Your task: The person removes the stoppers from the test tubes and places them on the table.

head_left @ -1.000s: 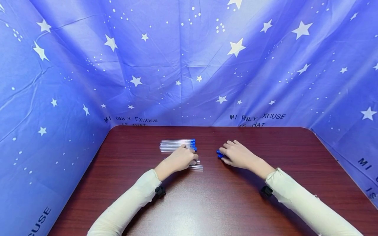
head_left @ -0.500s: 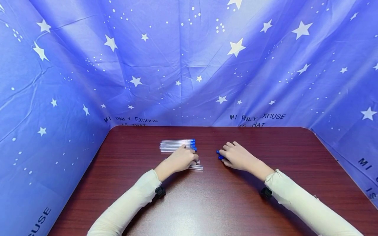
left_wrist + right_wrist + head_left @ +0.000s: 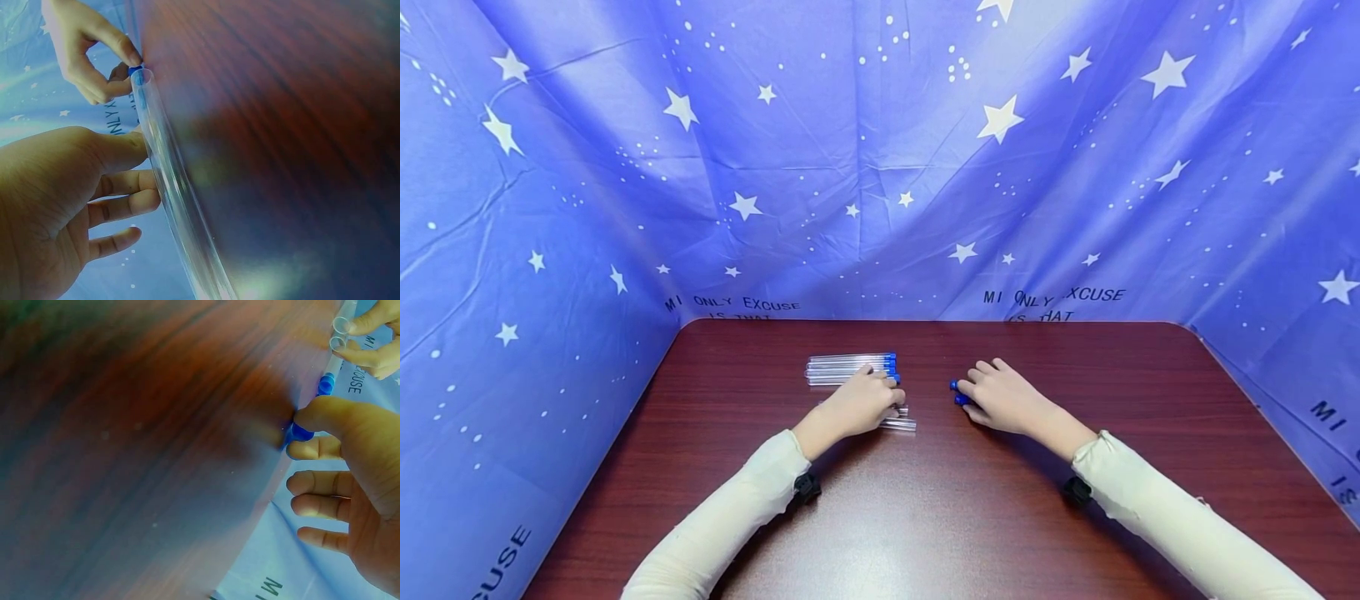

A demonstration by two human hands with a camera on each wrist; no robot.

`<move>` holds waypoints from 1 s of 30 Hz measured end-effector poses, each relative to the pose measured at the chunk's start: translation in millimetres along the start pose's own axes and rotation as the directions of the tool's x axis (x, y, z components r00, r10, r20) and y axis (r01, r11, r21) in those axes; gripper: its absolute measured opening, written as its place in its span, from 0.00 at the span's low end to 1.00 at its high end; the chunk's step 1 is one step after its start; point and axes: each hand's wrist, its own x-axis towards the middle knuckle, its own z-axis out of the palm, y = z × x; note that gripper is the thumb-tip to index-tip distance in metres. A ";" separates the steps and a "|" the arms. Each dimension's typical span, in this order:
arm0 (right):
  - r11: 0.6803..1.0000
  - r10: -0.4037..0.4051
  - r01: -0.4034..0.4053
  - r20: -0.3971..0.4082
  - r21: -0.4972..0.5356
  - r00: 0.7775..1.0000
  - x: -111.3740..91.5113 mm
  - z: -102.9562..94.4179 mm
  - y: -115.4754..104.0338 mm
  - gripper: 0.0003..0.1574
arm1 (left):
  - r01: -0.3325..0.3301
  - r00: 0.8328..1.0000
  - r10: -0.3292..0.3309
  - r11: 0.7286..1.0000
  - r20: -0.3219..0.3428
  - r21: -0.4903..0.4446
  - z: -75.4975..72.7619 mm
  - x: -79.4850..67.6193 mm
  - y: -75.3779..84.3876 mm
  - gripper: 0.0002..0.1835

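My left hand (image 3: 857, 403) pinches an open clear test tube (image 3: 337, 344) between thumb and forefinger, low over the table. A second uncapped test tube (image 3: 897, 425) lies just nearer to me, its left part hidden by the hand; in the left wrist view a clear test tube (image 3: 169, 181) stretches along the fingertips. To the right, my right hand (image 3: 1006, 397) pinches a blue cap (image 3: 303, 432) between thumb and forefinger, the other fingers loosely bent. Another blue cap (image 3: 953, 385) shows by its fingertips. Beyond the left hand, several blue-capped test tubes (image 3: 846, 367) lie side by side.
The dark red-brown wooden table (image 3: 880, 517) has rounded far corners. A blue curtain (image 3: 865, 167) with white stars surrounds it at the back and sides. Black wrist cameras (image 3: 807, 487) sit at the cuffs of the pale sleeves (image 3: 722, 508).
Over the last second my right hand and the nearer blue cap have shifted very slightly, toward me. My left hand and the test tubes have stayed in place.
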 end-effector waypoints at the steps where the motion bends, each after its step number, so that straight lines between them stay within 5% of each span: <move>1: 1.000 -0.002 0.002 -0.004 -0.001 1.000 0.3 -0.6 -0.1 0.14 | 0.002 1.000 -0.002 1.000 0.002 -0.005 -0.4 0.1 0.0 0.08; 23: 1.000 -0.022 0.022 -0.068 -0.005 0.997 1.2 1.5 0.6 0.16 | 0.021 1.000 -0.022 0.999 -0.021 -0.044 -5.0 0.6 1.3 0.09; 30: 1.000 -0.001 0.001 -0.030 0.012 1.000 1.9 1.1 0.0 0.17 | 0.021 0.999 -0.021 0.999 -0.025 -0.032 -6.9 0.2 1.8 0.10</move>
